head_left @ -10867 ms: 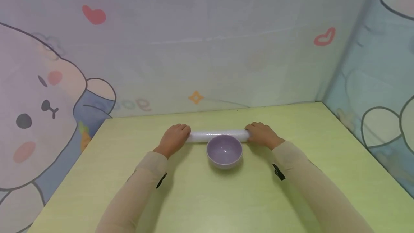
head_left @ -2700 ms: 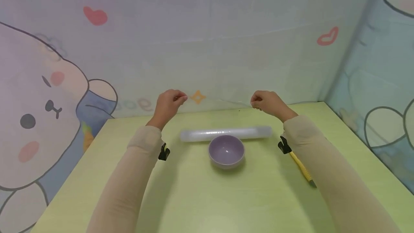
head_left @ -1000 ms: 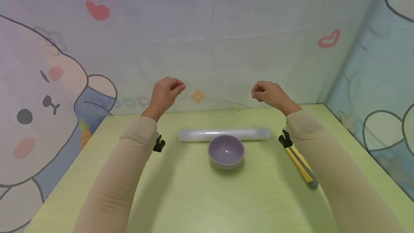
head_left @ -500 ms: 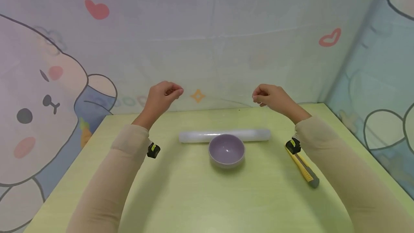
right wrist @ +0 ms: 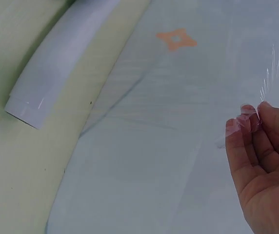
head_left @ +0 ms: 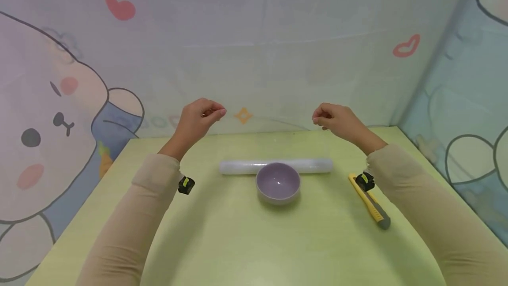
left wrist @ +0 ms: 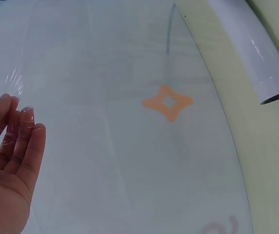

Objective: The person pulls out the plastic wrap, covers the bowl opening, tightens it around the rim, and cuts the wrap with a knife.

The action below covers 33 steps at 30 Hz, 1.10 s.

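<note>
Here we pinch clear film (left wrist: 15,84) in our left hand (head_left: 198,118) and right hand (head_left: 336,120), about equally near the roll (head_left: 244,167) below, its long axis roughly parallel to the far edge of the tabletop (head_left: 238,242).

Table (head_left: 254,246) (yellow-green): roll (head_left: 248,167), bowl (head_left: 278,184), cutter (head_left: 372,205)

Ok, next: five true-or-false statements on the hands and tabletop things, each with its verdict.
1. The left hand pinches clear film. True.
2. The right hand grips the yellow cutter. False: it pinches film too; the cutter lies on the table.
3. The purple bowl is upside down. False: it stands upright.
4. In the head view, the bowl partly hides the white roll. True.
5. In that view, the cutter lies right of the bowl. True.
</note>
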Each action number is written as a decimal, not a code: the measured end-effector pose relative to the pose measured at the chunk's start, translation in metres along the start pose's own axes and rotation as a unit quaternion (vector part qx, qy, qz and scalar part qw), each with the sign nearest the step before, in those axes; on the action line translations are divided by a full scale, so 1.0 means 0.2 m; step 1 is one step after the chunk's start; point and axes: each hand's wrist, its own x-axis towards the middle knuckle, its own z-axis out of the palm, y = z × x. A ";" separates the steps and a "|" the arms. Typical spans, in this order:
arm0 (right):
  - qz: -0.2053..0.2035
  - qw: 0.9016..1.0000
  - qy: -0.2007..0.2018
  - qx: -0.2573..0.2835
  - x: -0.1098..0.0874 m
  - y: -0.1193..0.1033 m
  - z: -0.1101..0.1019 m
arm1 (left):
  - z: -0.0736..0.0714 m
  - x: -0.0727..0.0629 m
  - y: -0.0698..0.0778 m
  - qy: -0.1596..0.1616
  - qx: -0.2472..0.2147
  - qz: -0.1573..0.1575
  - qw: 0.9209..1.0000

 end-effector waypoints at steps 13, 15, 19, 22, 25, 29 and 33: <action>-0.015 0.999 0.009 -0.040 -0.08 -0.03 0.00 | -0.01 -0.06 0.02 0.010 0.005 0.037 0.999; -0.021 0.999 0.008 -0.045 -0.12 -0.03 0.00 | -0.02 -0.09 0.03 0.012 0.007 0.046 0.999; -0.038 0.998 0.007 -0.050 -0.18 -0.04 0.01 | -0.03 -0.14 0.05 0.015 0.002 0.060 0.998; -0.047 0.998 0.011 -0.049 -0.22 -0.04 0.02 | -0.03 -0.17 0.06 0.016 -0.006 0.068 0.998; -0.049 0.998 0.011 -0.038 -0.24 -0.05 0.04 | -0.04 -0.21 0.05 0.014 -0.020 0.069 0.997; -0.053 0.998 0.000 -0.027 -0.27 -0.05 0.06 | -0.04 -0.27 0.04 -0.005 -0.041 0.053 0.998; -0.069 0.997 -0.012 -0.025 -0.29 -0.03 0.07 | -0.05 -0.33 0.03 -0.037 -0.058 0.042 0.997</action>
